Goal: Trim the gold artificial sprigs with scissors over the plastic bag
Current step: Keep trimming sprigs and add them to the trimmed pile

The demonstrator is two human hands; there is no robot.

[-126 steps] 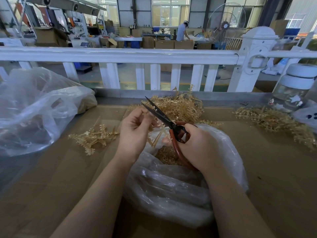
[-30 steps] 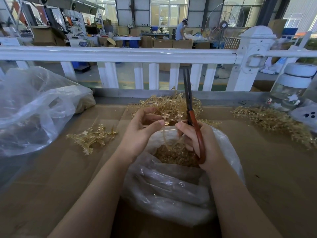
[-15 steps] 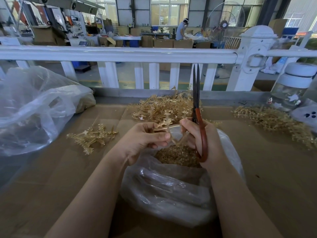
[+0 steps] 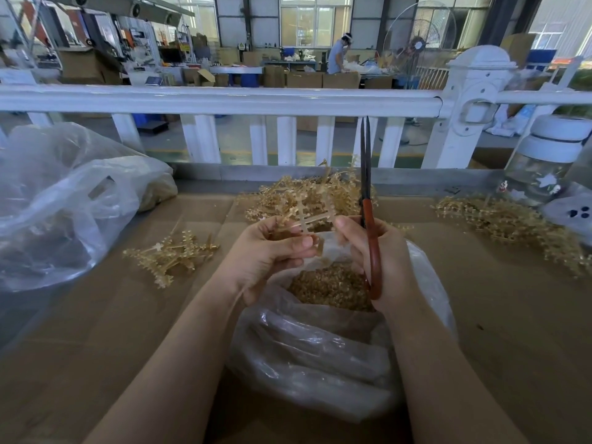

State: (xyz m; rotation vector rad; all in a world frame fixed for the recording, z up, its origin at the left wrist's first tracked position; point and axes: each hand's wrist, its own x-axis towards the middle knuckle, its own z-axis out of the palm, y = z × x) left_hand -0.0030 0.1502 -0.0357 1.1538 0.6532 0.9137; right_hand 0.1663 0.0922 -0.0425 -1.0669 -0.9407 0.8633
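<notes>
Seen from a head camera, looking down at two bare forearms over a brown counter [image 4: 96, 331].

At frame centre, left hand [image 4: 269, 251] with fingers curled, pinching a gold sprig [image 4: 309, 219] by its pale stem between thumb and fingertips. Sprig held roughly level, its cross-shaped branches spreading just above the hand and reaching toward the right hand.

Just right of centre, right hand [image 4: 381, 254] wrapped around the red handle of a pair of scissors [image 4: 368, 225], forefinger tip touching the sprig's right end. Dark blades together, pointing straight up toward the top of the frame, in front of a white railing [image 4: 224, 100].

Directly beneath both hands, in the lower middle of the frame, a clear plastic bag [image 4: 320, 357] lying on the counter, mouth open upward, with a heap of small gold trimmings [image 4: 326, 286] inside.

Behind the hands, at the far edge of the counter, a loose pile of gold sprigs [image 4: 298, 197]. Left of centre, a smaller cluster of sprigs [image 4: 169, 254] flat on the counter. At the right edge, another long heap of sprigs [image 4: 506, 225]. Far left, a large crumpled clear bag [image 4: 64, 203]. Upper right, a clear jar with a white lid [image 4: 544, 161].

Beyond the railing, across the top of the frame, a workshop with cardboard boxes, a standing fan [image 4: 419, 43] and a person [image 4: 339, 56] at a distant bench.
</notes>
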